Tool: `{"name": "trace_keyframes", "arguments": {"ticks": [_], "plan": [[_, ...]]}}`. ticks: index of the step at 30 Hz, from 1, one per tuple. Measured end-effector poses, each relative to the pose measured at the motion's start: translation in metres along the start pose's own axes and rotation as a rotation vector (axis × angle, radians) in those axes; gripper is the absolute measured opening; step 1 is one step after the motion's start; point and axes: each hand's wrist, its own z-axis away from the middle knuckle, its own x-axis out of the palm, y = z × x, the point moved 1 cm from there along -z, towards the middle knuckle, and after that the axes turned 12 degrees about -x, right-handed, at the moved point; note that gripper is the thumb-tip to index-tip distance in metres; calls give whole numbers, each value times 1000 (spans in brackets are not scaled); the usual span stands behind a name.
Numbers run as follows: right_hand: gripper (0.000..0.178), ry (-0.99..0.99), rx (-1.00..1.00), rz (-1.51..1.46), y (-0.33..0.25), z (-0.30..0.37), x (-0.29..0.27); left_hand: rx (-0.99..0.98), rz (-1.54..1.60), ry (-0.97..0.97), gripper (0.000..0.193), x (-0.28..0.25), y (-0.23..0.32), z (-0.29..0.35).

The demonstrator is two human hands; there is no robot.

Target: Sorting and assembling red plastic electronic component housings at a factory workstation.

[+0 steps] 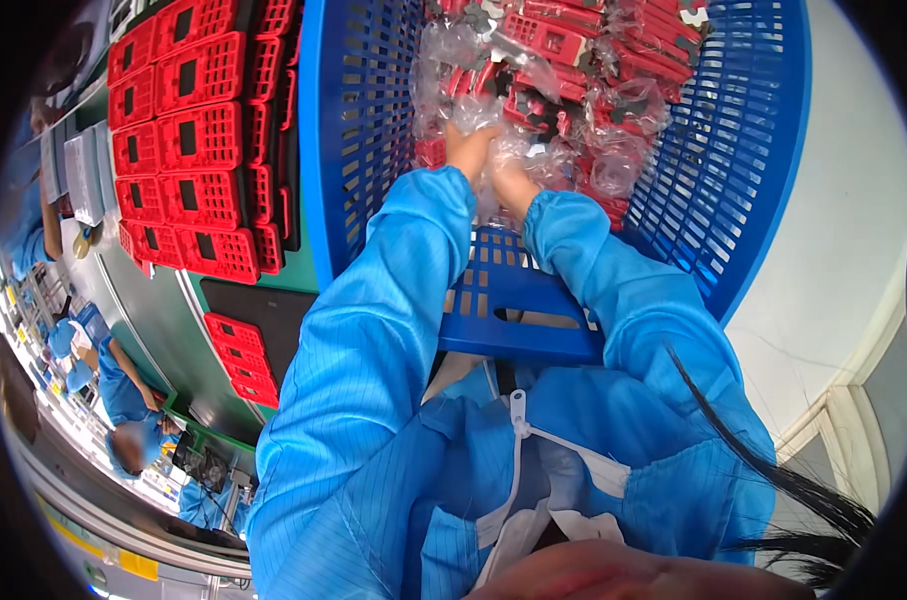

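Observation:
Both arms reach down into a big blue slatted basket [559, 345], past its near wall. My left hand [469, 150] is closed on a crumpled clear plastic bag [482, 112] over the near part of the pile. Close beside it, my right hand [512, 183] is closed on the same plastic, its fingertips partly covered by the film. Under and beyond the hands lie many red plastic frames [554, 45] with dark parts, several in clear bags. What the bag between my hands holds cannot be made out.
Left of the basket, stacked red plastic frames [199, 140] stand on a green-topped bench. A smaller red piece [242, 355] lies by a black mat [259, 300]. Co-workers in blue [124, 385] are at the far left. A white wall [854, 180] rises at right.

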Motion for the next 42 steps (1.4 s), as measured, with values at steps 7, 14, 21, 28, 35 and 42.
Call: {"name": "trace_keyframes", "arguments": {"ticks": [7, 14, 21, 28, 35, 42], "plan": [[27, -50, -459, -342, -102, 128, -2, 480, -281, -15, 9, -4, 22, 31], [32, -236, -341, -498, -154, 192, -108, 236, 266, -196, 13, -14, 95, 124], [61, -314, -389, -235, -165, 255, -105, 546, 605, 62, 36, 20, 87, 195], [52, -353, -905, -32, -176, 299, -58, 977, 518, 134, 29, 113, 49, 283], [21, -350, -1143, 172, -126, 350, -97, 806, 274, 247, 28, 114, -26, 369], [28, -553, -1185, 730, -31, 404, -87, 249, 733, 410, 45, 83, -137, 425]]}}
